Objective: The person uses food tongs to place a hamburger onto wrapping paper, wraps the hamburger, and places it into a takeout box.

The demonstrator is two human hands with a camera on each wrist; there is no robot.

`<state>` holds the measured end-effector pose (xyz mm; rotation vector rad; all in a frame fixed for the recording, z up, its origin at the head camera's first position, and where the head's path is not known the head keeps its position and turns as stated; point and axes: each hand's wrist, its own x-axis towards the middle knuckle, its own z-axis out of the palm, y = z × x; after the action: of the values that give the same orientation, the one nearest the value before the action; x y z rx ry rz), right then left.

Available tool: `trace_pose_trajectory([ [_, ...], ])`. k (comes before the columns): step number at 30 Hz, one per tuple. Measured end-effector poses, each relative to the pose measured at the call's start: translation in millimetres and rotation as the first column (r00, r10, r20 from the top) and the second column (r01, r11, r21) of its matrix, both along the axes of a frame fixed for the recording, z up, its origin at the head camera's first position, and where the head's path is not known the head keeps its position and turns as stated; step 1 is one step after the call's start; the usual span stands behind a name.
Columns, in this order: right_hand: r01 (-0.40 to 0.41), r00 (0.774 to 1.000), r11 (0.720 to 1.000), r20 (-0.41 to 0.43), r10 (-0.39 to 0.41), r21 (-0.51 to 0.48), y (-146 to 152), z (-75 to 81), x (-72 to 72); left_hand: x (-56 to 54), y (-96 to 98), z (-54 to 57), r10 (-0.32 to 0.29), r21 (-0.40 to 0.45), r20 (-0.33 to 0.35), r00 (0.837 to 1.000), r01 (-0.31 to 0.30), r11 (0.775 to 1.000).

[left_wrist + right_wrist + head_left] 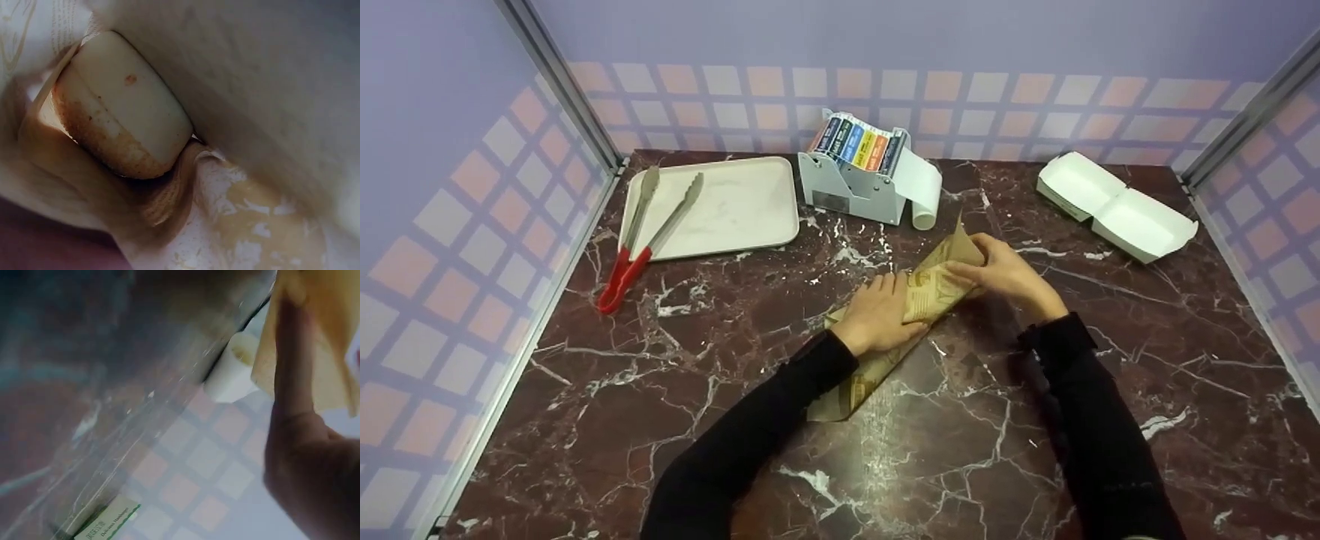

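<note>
A brown printed sheet of wrapping paper (926, 296) lies folded in a long slanting shape at mid-table in the head view. My left hand (877, 311) rests on its middle, fingers laid out over the paper. At the upper right end my right hand (1009, 274) pinches the paper, thumb on the near side and the other fingers partly hidden behind. In the left wrist view, a pale, bread-like rounded piece (140, 101) with a browned, crumbly side shows inside the paper folds (264, 208). The right wrist view shows the right hand (298, 422) against the paper's end.
Red-handled tongs (624, 277) lean across a white tray (735, 214) at the back left. A metal label dispenser (847, 184) with several coloured label rolls stands at the back, with a white roll (922, 187) at its side. An unfolded white carton (1140, 221) sits at the back right.
</note>
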<state>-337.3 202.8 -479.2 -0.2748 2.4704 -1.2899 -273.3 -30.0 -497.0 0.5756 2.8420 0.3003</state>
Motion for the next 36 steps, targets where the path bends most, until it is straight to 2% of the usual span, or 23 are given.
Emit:
trace_pose_trajectory([
  [3,-0.029,0.988,0.999,0.149,0.031,-0.016,-3,-4.8,-8.8,-2.2,-1.4,-1.9,-0.008,0.01,-0.006,1.0,0.008,1.0],
  [5,-0.042,0.98,0.997,0.193,0.055,-0.071,-5,-7.4,-10.8,-4.1,-2.1,-2.5,-0.014,0.016,-0.01,1.0,0.014,1.0],
  [10,-0.145,0.969,0.959,0.16,0.187,-0.244,-4,-6.6,-4.9,-5.5,-3.5,-0.7,-0.016,0.024,-0.013,1.0,0.016,1.0],
  [12,-0.202,0.961,0.943,0.13,0.242,-0.263,-3,-5.4,-1.4,-5.7,-4.6,0.0,-0.013,0.021,-0.006,1.0,0.013,1.0],
  [14,-0.24,0.946,0.921,0.139,0.293,-0.306,-4,-4.7,3.1,-5.9,-5.6,0.6,-0.012,0.017,0.009,1.0,0.012,1.0],
  [16,-0.296,0.933,0.907,0.114,0.342,-0.3,-5,-4.5,8.5,-5.9,-6.7,0.4,-0.018,0.027,0.027,0.999,0.018,0.999],
  [18,-0.38,0.903,0.875,0.083,0.421,-0.3,-10,-5.5,13.7,-5.5,-7.9,-0.2,-0.022,0.075,0.039,0.999,0.019,0.997],
  [20,-0.483,0.869,0.846,-0.008,0.494,-0.226,-16,-7.3,18.3,-4.8,-9.3,-1.1,-0.025,0.125,0.036,0.999,0.02,0.992],
  [22,-0.553,0.832,0.826,-0.11,0.543,-0.104,-22,-9.2,22.2,-4.2,-10.8,-1.6,-0.023,0.172,0.025,0.999,0.018,0.985],
  [24,-0.576,0.8,0.817,-0.198,0.566,0.009,-26,-10.8,25.2,-4.1,-11.6,-1.8,0.007,0.222,0.013,1.0,-0.01,0.975],
  [25,-0.57,0.792,0.819,-0.224,0.567,0.058,-28,-11.5,26.8,-3.9,-11.7,-1.8,0.03,0.24,0.015,0.999,-0.032,0.97],
  [28,-0.541,0.799,0.831,-0.228,0.557,0.133,-29,-11.8,32.8,-3.1,-10.7,-1.9,0.101,0.29,0.036,0.994,-0.107,0.951],
  [30,-0.516,0.813,0.84,-0.213,0.542,0.168,-30,-12.0,36.3,-2.6,-10.3,-1.8,0.133,0.312,0.046,0.99,-0.141,0.94],
  [34,-0.477,0.83,0.858,-0.223,0.511,0.19,-32,-11.8,40.6,-1.9,-11.8,-1.0,0.115,0.317,0.03,0.993,-0.118,0.941],
  [36,-0.459,0.827,0.867,-0.264,0.496,0.191,-33,-12.1,41.0,-1.6,-13.7,-1.2,0.096,0.315,0.014,0.995,-0.096,0.944],
])
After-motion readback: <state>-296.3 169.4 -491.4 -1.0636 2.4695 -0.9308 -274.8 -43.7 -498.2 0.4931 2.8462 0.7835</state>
